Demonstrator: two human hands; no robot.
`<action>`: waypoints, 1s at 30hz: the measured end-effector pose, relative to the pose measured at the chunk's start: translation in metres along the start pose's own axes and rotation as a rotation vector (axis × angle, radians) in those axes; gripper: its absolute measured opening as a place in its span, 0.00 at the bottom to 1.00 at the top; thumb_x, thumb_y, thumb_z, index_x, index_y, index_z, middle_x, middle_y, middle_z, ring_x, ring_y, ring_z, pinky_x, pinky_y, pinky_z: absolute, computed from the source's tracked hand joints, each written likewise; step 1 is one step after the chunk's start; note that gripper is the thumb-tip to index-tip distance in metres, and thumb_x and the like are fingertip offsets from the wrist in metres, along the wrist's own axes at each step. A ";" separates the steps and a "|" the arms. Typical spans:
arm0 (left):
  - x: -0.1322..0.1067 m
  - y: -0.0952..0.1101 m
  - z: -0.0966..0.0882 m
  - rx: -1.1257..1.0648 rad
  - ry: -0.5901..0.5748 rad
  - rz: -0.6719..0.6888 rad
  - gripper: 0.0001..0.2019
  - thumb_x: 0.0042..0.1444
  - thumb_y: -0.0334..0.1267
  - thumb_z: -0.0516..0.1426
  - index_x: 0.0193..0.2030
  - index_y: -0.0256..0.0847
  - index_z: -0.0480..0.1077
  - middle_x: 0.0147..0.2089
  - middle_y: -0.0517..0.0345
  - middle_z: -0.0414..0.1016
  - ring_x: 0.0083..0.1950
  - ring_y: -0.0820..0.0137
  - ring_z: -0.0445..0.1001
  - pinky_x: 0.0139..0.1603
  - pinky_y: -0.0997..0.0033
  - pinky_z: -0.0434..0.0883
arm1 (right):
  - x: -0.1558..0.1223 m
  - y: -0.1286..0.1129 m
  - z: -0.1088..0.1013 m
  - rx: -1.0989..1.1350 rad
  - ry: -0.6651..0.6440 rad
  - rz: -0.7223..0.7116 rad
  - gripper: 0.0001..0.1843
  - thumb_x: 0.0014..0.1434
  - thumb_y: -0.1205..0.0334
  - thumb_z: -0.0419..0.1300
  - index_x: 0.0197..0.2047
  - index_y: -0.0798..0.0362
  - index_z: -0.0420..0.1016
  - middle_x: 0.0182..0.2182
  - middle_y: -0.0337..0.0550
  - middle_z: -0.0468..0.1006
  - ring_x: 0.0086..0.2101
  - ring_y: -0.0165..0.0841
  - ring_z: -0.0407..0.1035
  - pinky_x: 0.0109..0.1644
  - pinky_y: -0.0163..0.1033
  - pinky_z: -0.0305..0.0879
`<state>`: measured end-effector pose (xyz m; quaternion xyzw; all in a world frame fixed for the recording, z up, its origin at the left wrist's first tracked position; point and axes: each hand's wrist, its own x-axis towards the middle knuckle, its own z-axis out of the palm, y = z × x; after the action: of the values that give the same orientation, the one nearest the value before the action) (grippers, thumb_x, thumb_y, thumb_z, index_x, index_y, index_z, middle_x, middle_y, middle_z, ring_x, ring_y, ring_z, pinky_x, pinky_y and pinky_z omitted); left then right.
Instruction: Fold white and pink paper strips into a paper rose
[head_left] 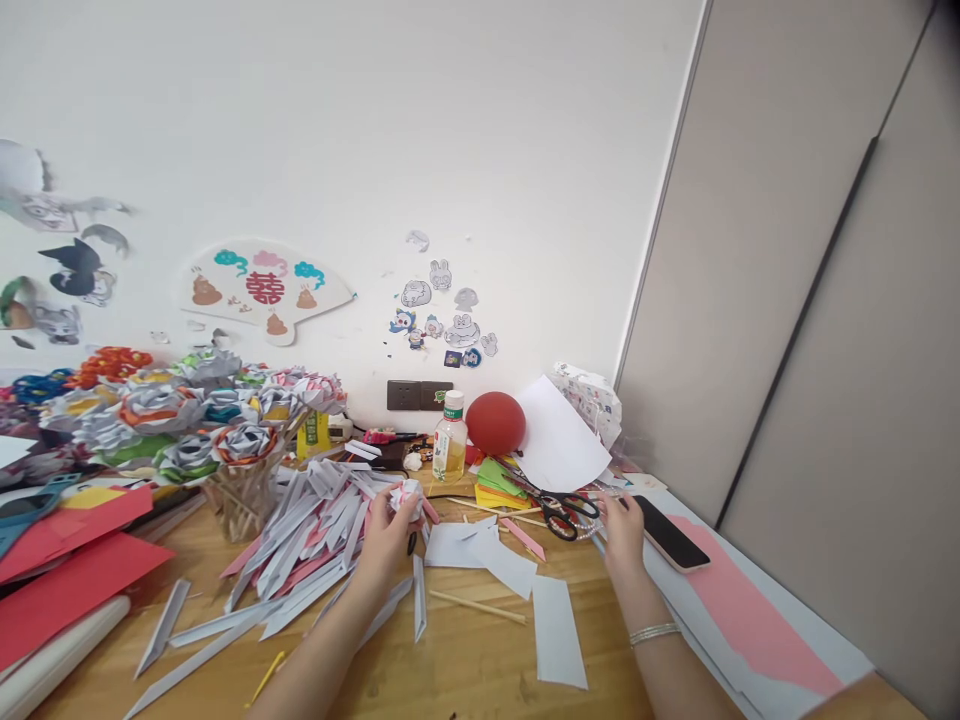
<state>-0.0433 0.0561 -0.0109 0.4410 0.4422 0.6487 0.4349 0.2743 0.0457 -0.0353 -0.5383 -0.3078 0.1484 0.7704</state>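
Note:
A small folded paper flower (407,497), white with pink, is held between the thumb and fingers of my left hand (386,530). That hand is over the right side of a heap of folded white and pink paper strips (315,530). To the right, my right hand (621,525) has its fingers bent and closed at the handle loops of black scissors (562,512), whose blades point toward the back left. A string of beads (585,524) hangs by the handles. Just right of this hand lies a phone (670,533).
Paper flowers on sticks fill a container (240,500) at left, near red paper sheets (82,590). A drink bottle (450,440), a red balloon (496,423) and coloured paper (501,485) stand along the back. Loose white papers (559,630) and a wooden stick (478,606) lie in front.

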 end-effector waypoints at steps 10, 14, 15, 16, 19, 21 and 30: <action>-0.001 -0.006 0.001 -0.023 -0.046 -0.010 0.23 0.43 0.48 0.58 0.44 0.40 0.61 0.31 0.61 0.67 0.27 0.73 0.68 0.30 0.72 0.69 | -0.067 -0.023 0.036 -0.883 -0.749 -0.733 0.13 0.58 0.66 0.48 0.43 0.50 0.69 0.38 0.44 0.73 0.41 0.36 0.63 0.45 0.39 0.57; 0.000 -0.009 0.000 -0.012 -0.067 0.004 0.22 0.43 0.50 0.57 0.43 0.41 0.61 0.32 0.61 0.69 0.28 0.72 0.69 0.31 0.71 0.69 | -0.076 -0.009 0.057 -1.212 -0.823 -0.798 0.11 0.61 0.62 0.48 0.39 0.52 0.71 0.36 0.45 0.75 0.39 0.36 0.66 0.42 0.39 0.56; 0.000 -0.010 0.000 -0.003 -0.063 0.003 0.22 0.43 0.50 0.57 0.43 0.41 0.61 0.32 0.61 0.69 0.28 0.72 0.69 0.31 0.70 0.69 | -0.074 -0.006 0.061 -1.249 -0.824 -0.794 0.11 0.60 0.60 0.50 0.38 0.53 0.72 0.35 0.46 0.75 0.37 0.37 0.66 0.40 0.38 0.57; 0.001 -0.012 0.000 0.008 -0.058 -0.001 0.22 0.43 0.50 0.57 0.43 0.41 0.61 0.32 0.61 0.69 0.28 0.72 0.69 0.31 0.70 0.69 | -0.070 -0.004 0.065 -1.275 -0.827 -0.791 0.11 0.58 0.58 0.52 0.35 0.54 0.72 0.33 0.47 0.75 0.36 0.37 0.67 0.38 0.37 0.57; 0.003 -0.017 0.000 0.004 -0.052 -0.018 0.23 0.42 0.50 0.58 0.43 0.41 0.60 0.29 0.63 0.68 0.26 0.73 0.69 0.30 0.71 0.68 | -0.060 0.000 0.074 -1.314 -0.839 -0.789 0.14 0.56 0.55 0.54 0.31 0.56 0.73 0.32 0.49 0.75 0.34 0.37 0.68 0.36 0.37 0.57; 0.003 -0.017 0.000 -0.034 -0.063 -0.028 0.23 0.42 0.49 0.58 0.43 0.41 0.60 0.28 0.64 0.68 0.26 0.73 0.68 0.30 0.72 0.67 | -0.054 0.001 0.078 -1.333 -0.838 -0.794 0.15 0.56 0.53 0.53 0.34 0.57 0.73 0.34 0.50 0.74 0.36 0.38 0.67 0.36 0.37 0.57; -0.008 0.001 0.008 -0.290 -0.245 -0.162 0.21 0.40 0.49 0.59 0.38 0.38 0.62 0.26 0.61 0.69 0.27 0.72 0.69 0.28 0.74 0.64 | -0.061 0.000 0.085 -1.387 -0.767 -0.811 0.16 0.54 0.54 0.55 0.37 0.59 0.70 0.36 0.54 0.72 0.39 0.43 0.63 0.39 0.42 0.56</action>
<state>-0.0337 0.0499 -0.0100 0.4123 0.3221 0.6099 0.5952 0.1732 0.0744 -0.0349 -0.6464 -0.7321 -0.1856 0.1082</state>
